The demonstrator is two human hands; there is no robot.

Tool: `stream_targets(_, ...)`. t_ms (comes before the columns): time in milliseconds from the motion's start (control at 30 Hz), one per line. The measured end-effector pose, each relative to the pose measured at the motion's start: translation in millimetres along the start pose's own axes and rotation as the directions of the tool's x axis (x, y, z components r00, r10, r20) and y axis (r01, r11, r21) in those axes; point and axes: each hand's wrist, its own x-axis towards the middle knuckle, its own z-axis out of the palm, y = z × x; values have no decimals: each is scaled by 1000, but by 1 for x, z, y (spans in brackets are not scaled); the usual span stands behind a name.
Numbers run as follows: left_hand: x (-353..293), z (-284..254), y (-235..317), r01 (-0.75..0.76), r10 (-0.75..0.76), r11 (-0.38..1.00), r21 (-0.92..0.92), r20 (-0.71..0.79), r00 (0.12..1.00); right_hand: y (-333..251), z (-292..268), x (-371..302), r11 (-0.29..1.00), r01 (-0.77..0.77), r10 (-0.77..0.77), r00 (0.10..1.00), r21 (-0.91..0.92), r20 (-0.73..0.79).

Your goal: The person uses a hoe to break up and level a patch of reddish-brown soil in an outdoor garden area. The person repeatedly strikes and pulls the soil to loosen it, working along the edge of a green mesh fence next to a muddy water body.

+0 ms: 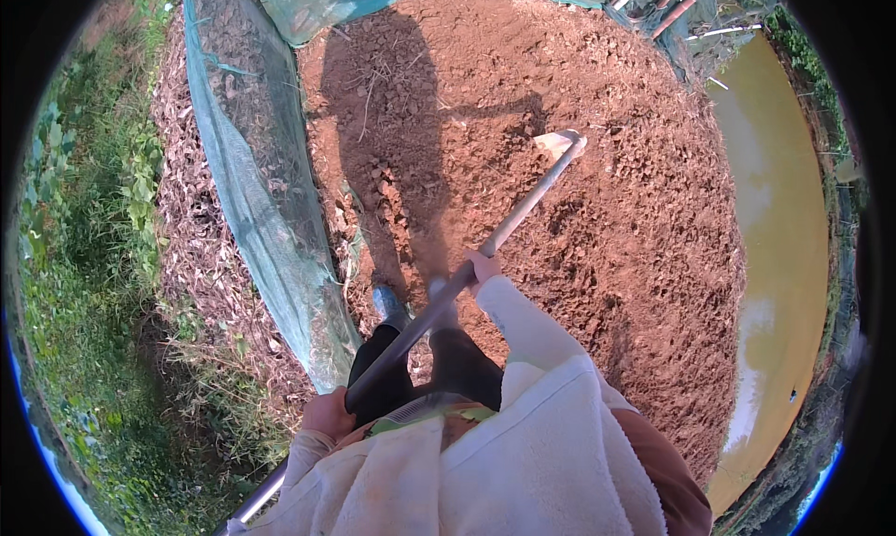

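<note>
A hoe with a long wooden handle [523, 211] runs slantwise across my body, from the lower left up to the right. Its pale metal blade [558, 144] rests on or in the reddish-brown soil [523, 78] ahead of me; how deep it sits I cannot tell. Farther up the handle, my right hand [483, 268] is wrapped around the shaft. My left hand [327, 413] grips it lower down, close to my left hip. The handle's rear end passes behind my left sleeve.
Green netting [247, 190] stands along the left side and across the far end. Beyond it lie dry leaves [187, 181] and green plants [84, 237]. Muddy yellowish water [779, 256] borders the soil on the right. Poles [677, 13] lean at the far right corner.
</note>
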Motion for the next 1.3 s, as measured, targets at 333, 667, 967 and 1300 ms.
stream_targets(333,-174,56,-118,421,-417,898,-126,62,907,82,21,-142,770,-638,636,769,6,71)
stream_targets(667,-92,69,-70,307,-319,947,-93,-152,936,-17,47,-106,968,-250,249,944,-24,218)
stream_targets(967,-122,9,-43,335,-336,941,-55,-3,942,38,43,-92,954,-269,269,963,-131,-13)
stream_targets(1300,-213,-16,-110,483,-473,871,92,-111,874,94,68,-182,777,-628,625,777,37,77)
